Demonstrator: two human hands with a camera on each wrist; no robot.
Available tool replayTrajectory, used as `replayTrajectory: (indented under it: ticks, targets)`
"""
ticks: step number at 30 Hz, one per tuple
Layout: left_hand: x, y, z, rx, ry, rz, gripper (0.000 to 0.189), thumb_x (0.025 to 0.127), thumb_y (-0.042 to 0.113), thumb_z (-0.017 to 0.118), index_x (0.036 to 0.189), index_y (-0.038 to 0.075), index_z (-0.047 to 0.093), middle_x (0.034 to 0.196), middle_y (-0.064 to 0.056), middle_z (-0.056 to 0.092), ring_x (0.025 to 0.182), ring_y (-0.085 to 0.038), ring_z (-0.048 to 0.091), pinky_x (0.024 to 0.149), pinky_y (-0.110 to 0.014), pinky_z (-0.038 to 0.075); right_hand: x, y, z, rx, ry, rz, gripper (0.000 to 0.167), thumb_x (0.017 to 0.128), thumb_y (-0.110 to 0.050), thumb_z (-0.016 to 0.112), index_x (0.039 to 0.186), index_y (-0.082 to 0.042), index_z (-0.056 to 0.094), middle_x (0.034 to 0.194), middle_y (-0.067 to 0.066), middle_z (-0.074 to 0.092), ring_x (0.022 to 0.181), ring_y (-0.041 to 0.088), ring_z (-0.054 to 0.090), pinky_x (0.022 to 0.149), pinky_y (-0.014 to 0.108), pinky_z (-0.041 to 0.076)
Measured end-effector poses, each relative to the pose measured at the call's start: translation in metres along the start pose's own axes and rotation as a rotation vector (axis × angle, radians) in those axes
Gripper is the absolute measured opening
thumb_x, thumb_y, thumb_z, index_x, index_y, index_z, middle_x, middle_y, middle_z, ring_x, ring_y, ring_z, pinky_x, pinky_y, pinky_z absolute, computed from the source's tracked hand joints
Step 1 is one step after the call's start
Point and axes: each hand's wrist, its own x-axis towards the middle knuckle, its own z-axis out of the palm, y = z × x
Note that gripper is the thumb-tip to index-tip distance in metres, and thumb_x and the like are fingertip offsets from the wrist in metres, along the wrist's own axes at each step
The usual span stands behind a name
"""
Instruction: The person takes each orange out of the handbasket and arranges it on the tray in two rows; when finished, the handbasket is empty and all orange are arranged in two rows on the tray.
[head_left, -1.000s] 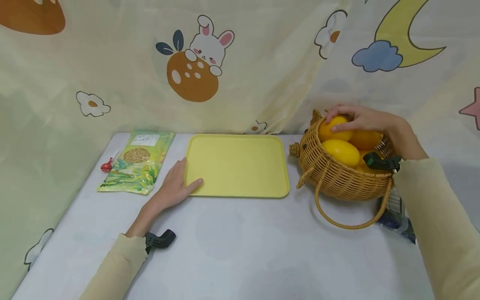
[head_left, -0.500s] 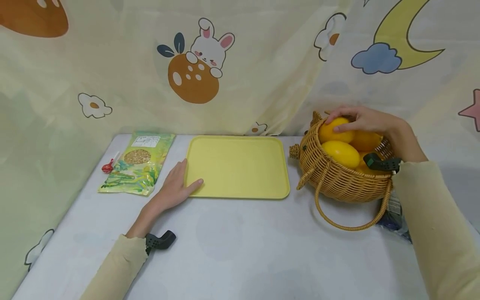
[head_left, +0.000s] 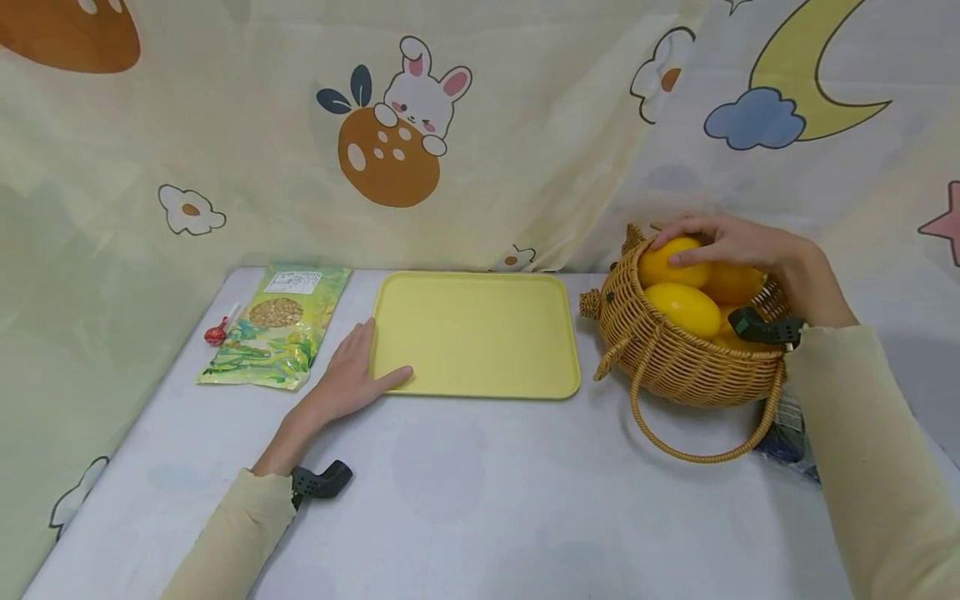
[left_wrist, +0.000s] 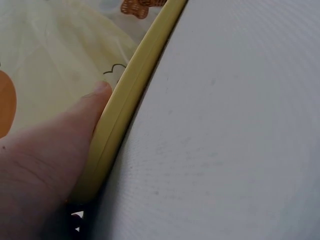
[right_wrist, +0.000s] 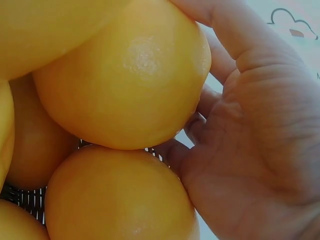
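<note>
My left hand (head_left: 352,371) rests at the left end of a yellow tray (head_left: 476,333), fingers extended along its side and thumb on the front rim. In the left wrist view, the thumb (left_wrist: 75,115) lies along the tray's edge. At the right, my right hand (head_left: 753,248) reaches into a pig-shaped wicker basket (head_left: 693,375) of fruit and holds a round orange (head_left: 663,267) by its top. The right wrist view shows fingers curved around that orange (right_wrist: 135,80), its far side hidden. A yellow lemon (head_left: 684,310) lies just in front of it.
A green and yellow packet (head_left: 273,325) of grains and a red lollipop (head_left: 216,334) lie left of the tray. The basket's looped handle (head_left: 705,457) sticks out toward the front. A dark packet (head_left: 787,437) is partly hidden behind the basket and right sleeve.
The view has shifted slightly. Both hands keep their places, the left at the tray and the right on the orange in the basket.
</note>
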Motion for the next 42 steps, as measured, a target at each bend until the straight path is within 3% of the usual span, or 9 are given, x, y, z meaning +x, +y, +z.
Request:
replayTrajectory:
  ticks: [3, 11, 16, 27, 35, 42]
  targets:
    - [0.0, 0.0, 0.0, 0.005, -0.003, -0.003, 0.115, 0.084, 0.068, 0.056, 0.155, 0.001, -0.005, 0.163, -0.022, 0.001, 0.151, -0.039, 0.0, 0.122, -0.058, 0.01, -0.001, 0.0, 0.0, 0.001, -0.008, 0.002, 0.03, 0.095, -0.013, 0.059, 0.125, -0.008, 0.061, 0.126, -0.011, 0.052, 0.115, 0.007, 0.044, 0.095, 0.026, 0.034]
    - [0.0, 0.0, 0.001, 0.005, -0.008, -0.004, 0.115, 0.084, 0.069, 0.056, 0.155, 0.002, -0.005, 0.163, -0.021, 0.0, 0.152, -0.039, 0.0, 0.121, -0.058, 0.01, -0.001, -0.001, -0.003, 0.033, -0.042, 0.024, 0.035, 0.094, -0.014, 0.061, 0.128, -0.007, 0.058, 0.141, 0.003, 0.041, 0.125, 0.012, 0.033, 0.11, 0.062, 0.023]
    - [0.001, 0.0, 0.001, 0.002, -0.007, -0.002, 0.114, 0.085, 0.068, 0.056, 0.155, 0.001, -0.005, 0.163, -0.022, 0.0, 0.151, -0.039, 0.0, 0.121, -0.058, 0.01, -0.002, -0.001, -0.004, 0.025, -0.056, 0.032, 0.038, 0.093, -0.014, 0.061, 0.13, -0.008, 0.057, 0.145, 0.008, 0.038, 0.128, 0.021, 0.03, 0.109, 0.064, 0.024]
    - [-0.001, 0.0, 0.001, 0.008, -0.014, -0.01, 0.113, 0.085, 0.069, 0.053, 0.155, 0.002, -0.005, 0.164, -0.021, -0.001, 0.152, -0.038, -0.001, 0.122, -0.057, 0.009, -0.002, -0.005, -0.001, -0.045, -0.054, 0.04, 0.038, 0.093, -0.016, 0.063, 0.13, -0.012, 0.057, 0.136, -0.003, 0.044, 0.116, 0.015, 0.04, 0.1, 0.041, 0.036]
    - [-0.002, -0.002, 0.0, 0.013, -0.009, -0.009, 0.112, 0.086, 0.068, 0.053, 0.155, 0.001, -0.006, 0.163, -0.022, -0.001, 0.151, -0.039, -0.001, 0.122, -0.057, 0.009, -0.002, -0.004, -0.002, -0.106, 0.029, 0.04, 0.037, 0.092, -0.021, 0.066, 0.128, -0.018, 0.062, 0.136, -0.002, 0.049, 0.115, 0.009, 0.041, 0.097, 0.032, 0.037]
    - [-0.002, 0.001, 0.0, 0.001, -0.011, -0.008, 0.112, 0.086, 0.068, 0.054, 0.155, 0.001, -0.005, 0.163, -0.021, -0.001, 0.151, -0.039, 0.0, 0.122, -0.057, 0.009, -0.01, 0.0, -0.005, -0.064, 0.118, 0.048, 0.037, 0.092, -0.022, 0.066, 0.129, -0.018, 0.062, 0.131, -0.007, 0.057, 0.111, 0.005, 0.048, 0.087, 0.008, 0.039]
